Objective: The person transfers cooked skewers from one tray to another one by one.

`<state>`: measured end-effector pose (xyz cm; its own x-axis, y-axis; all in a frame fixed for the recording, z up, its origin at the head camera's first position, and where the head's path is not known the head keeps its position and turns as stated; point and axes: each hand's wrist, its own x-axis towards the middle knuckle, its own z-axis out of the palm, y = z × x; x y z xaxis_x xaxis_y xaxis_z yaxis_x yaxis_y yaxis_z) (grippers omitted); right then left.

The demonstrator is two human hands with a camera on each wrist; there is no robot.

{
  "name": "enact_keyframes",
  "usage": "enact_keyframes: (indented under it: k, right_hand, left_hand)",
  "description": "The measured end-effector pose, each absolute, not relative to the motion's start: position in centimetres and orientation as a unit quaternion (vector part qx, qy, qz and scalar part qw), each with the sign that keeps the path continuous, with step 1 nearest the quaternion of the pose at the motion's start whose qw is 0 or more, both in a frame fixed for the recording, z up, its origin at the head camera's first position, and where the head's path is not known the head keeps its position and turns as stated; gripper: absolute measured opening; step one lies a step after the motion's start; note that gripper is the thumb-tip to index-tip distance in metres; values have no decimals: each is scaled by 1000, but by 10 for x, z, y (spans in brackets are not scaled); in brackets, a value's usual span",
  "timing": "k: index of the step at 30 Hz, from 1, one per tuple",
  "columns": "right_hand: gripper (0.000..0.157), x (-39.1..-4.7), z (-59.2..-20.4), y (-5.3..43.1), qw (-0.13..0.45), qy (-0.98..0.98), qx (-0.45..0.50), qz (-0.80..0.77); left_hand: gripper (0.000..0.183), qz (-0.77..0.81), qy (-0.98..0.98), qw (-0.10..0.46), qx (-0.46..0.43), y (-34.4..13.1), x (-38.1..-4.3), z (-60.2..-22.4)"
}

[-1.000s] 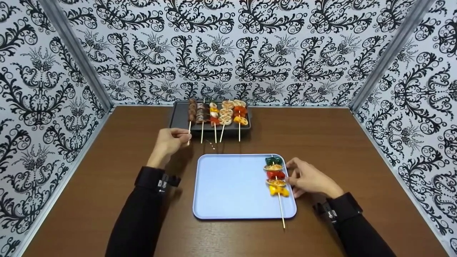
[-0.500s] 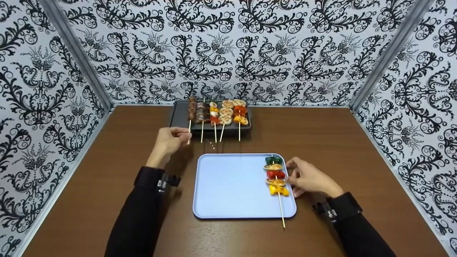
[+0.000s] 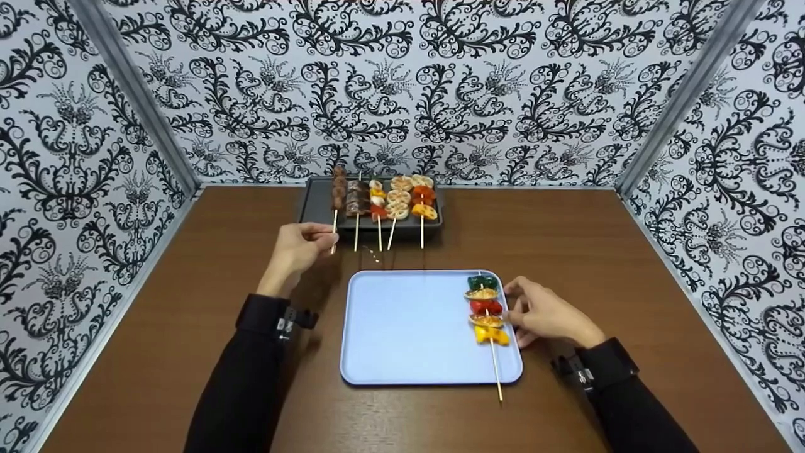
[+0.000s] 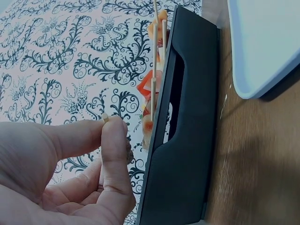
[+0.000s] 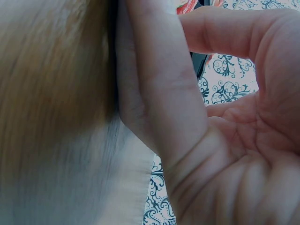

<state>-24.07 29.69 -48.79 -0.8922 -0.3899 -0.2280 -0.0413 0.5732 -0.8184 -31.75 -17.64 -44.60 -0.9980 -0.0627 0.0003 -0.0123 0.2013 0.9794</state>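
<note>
My left hand (image 3: 300, 248) pinches the bare stick of a brown meat skewer (image 3: 339, 189) between thumb and fingertips. The meat overlaps the left part of the dark grill plate (image 3: 314, 207) in the head view; in the left wrist view the stick's end (image 4: 105, 117) pokes out above the pinch. My right hand (image 3: 544, 313) holds the right rim of a pale blue tray (image 3: 409, 333), its fingers bent at the edge. Along that side of the tray lies a vegetable skewer (image 3: 487, 308) with green, red and yellow pieces, its stick reaching past the near rim.
Several other skewers rest on the grill plate, among them a dark-banded one (image 3: 358, 200) and a round-slice one (image 3: 398, 198), sticks pointing towards me. Patterned walls (image 3: 402, 94) enclose the brown table (image 3: 566, 239) at the back and sides.
The meat skewer's far end has risen slightly in my left hand, tipping up and away from the grill plate. My right hand and the tray have stayed in place.
</note>
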Motion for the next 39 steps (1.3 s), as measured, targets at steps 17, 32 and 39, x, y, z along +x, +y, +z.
enact_keyframes:
  k: [17,32,39]
  right_hand:
    - [50,-241,-488,298,200,857,-127,-457]
    - [49,-240,-488,298,202,860,-131,-450]
    - [51,-239,-484,298,202,853,-139,-461]
  left_hand:
    - [31,-626,-779,22,21,-168,-310,-436]
    - [30,-641,-767,22,-9,-155,-297,-429]
    - [23,-635,-771,38,-25,-149,-293,-423]
